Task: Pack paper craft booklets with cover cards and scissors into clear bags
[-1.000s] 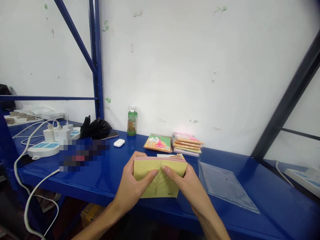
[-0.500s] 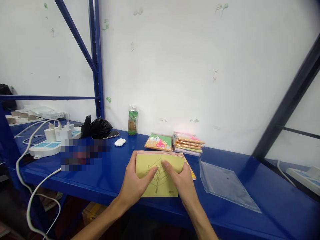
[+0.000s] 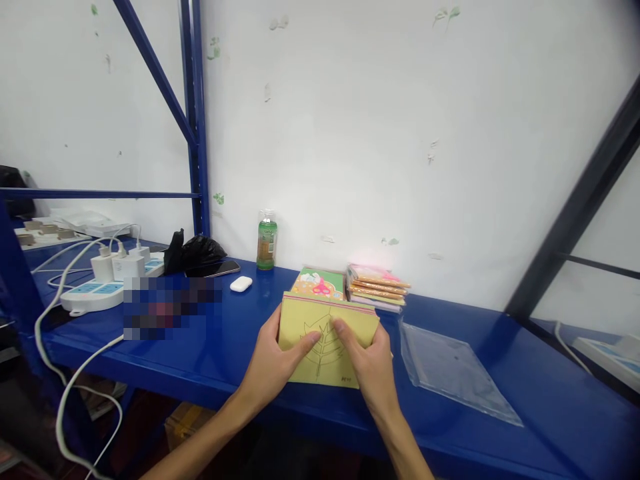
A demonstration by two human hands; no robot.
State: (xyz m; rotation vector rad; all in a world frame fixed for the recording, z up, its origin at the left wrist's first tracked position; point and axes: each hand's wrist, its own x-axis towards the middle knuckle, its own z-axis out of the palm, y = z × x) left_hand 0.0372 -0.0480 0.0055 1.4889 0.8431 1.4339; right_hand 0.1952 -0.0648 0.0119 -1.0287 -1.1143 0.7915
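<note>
Between my two hands is a stack of yellow paper sheets (image 3: 320, 367), the front one printed with a leaf outline. My left hand (image 3: 275, 353) grips its left side, thumb on the printed face. My right hand (image 3: 370, 357) grips the right side the same way. The fingers behind the stack are hidden. Thin pinkish lines show along the stack's top edge. Just beyond it lies a green and orange booklet (image 3: 320, 283) with pink scissors pictured on its cover. Beside that is a pile of wrapped packs (image 3: 377, 290).
A clear plastic sleeve (image 3: 457, 363) lies on the blue table (image 3: 225, 360) to the right. Toward the back left are a green bottle (image 3: 267, 241), a white earphone case (image 3: 241, 285), a phone (image 3: 215, 269), a black bag (image 3: 200, 252) and a power strip (image 3: 93, 295) with cables.
Both hands have lifted the yellow stack slightly and shifted it a little to the right. It is now tilted, its right side lower, and covers more of the booklet behind.
</note>
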